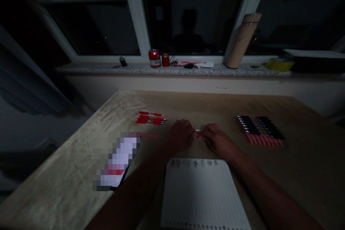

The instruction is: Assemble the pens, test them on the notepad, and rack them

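Above the notepad, my left hand [181, 136] and my right hand [217, 140] face each other with fingers closed. Thin red pen parts [198, 136] show between the fingertips, one piece in each hand; the dim light hides their exact shape. To the left of my left hand lies a small group of red pens [151, 118]. Closer to me, a slim pinkish-red pen piece [151, 135] rests between the phone and my left wrist. Over to the right, a neat row of pens with black and pink ends [260, 130] lies on the table [199, 106].
A lined spiral notepad [202, 194] lies between my forearms. The lit phone [121, 160] is at the left. Along the windowsill [134, 69] stand a red can [154, 58], a small red jar [165, 60], a tall tan flask [243, 41] and a yellow tape roll [279, 64].
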The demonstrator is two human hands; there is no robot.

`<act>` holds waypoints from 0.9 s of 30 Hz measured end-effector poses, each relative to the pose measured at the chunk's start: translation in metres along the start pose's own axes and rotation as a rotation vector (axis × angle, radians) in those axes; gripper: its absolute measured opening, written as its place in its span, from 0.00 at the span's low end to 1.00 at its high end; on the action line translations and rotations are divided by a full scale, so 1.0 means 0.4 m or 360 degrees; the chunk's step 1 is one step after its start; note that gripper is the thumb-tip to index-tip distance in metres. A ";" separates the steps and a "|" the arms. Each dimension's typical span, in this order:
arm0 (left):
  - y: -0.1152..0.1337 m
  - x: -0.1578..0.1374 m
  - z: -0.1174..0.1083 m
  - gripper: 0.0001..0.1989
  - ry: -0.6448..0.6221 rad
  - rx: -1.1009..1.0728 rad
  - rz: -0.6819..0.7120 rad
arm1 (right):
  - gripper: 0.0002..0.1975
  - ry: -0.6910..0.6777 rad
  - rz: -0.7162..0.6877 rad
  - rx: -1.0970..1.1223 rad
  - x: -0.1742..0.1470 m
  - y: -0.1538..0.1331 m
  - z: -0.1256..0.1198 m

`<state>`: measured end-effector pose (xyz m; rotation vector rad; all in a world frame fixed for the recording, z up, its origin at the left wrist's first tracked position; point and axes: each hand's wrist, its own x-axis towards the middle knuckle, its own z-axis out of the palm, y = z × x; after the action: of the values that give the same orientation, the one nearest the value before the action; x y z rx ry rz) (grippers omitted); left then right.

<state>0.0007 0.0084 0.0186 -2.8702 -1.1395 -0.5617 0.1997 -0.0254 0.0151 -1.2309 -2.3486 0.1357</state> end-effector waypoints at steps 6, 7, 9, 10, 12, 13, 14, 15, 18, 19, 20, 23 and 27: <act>0.019 0.012 -0.002 0.13 -0.0103 0.0116 0.0084 | 0.11 -0.0002 -0.0023 -0.0017 0.001 0.001 0.004; 0.022 0.014 -0.003 0.13 -0.0117 0.0138 0.0089 | 0.11 -0.0001 -0.0024 -0.0015 0.000 0.002 0.004; 0.025 0.018 -0.001 0.14 -0.0143 0.0170 0.0095 | 0.11 -0.0002 -0.0021 -0.0009 0.000 0.003 0.005; 0.025 0.019 0.001 0.14 -0.0150 0.0179 0.0094 | 0.11 0.0000 -0.0016 -0.0007 -0.001 0.004 0.005; 0.025 0.021 0.005 0.15 -0.0154 0.0186 0.0082 | 0.10 0.0003 -0.0011 -0.0003 -0.001 0.006 0.005; 0.024 0.021 0.007 0.15 -0.0156 0.0187 0.0080 | 0.10 0.0003 -0.0007 -0.0002 -0.001 0.007 0.005; 0.023 0.021 0.009 0.15 -0.0155 0.0190 0.0080 | 0.10 0.0002 -0.0003 -0.0003 -0.001 0.008 0.005; 0.022 0.020 0.010 0.15 -0.0152 0.0194 0.0082 | 0.10 0.0000 0.0002 -0.0005 -0.002 0.009 0.004; 0.020 0.018 0.009 0.14 -0.0136 0.0197 0.0100 | 0.10 -0.0003 0.0014 -0.0013 -0.005 0.015 0.002; 0.020 0.018 0.008 0.14 -0.0132 0.0198 0.0104 | 0.10 -0.0005 0.0017 -0.0015 -0.007 0.018 0.002; 0.019 0.017 0.007 0.14 -0.0127 0.0200 0.0105 | 0.10 -0.0007 0.0020 -0.0014 -0.009 0.021 0.001; 0.020 0.017 0.002 0.13 -0.0121 0.0214 0.0110 | 0.10 -0.0015 0.0030 -0.0002 -0.013 0.027 -0.001; 0.022 0.016 -0.006 0.12 -0.0135 0.0230 0.0105 | 0.11 -0.0017 0.0046 -0.0001 -0.015 0.030 -0.005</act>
<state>0.0100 0.0060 0.0240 -2.8189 -1.0440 -0.3432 0.2126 -0.0234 0.0109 -1.2680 -2.3405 0.1513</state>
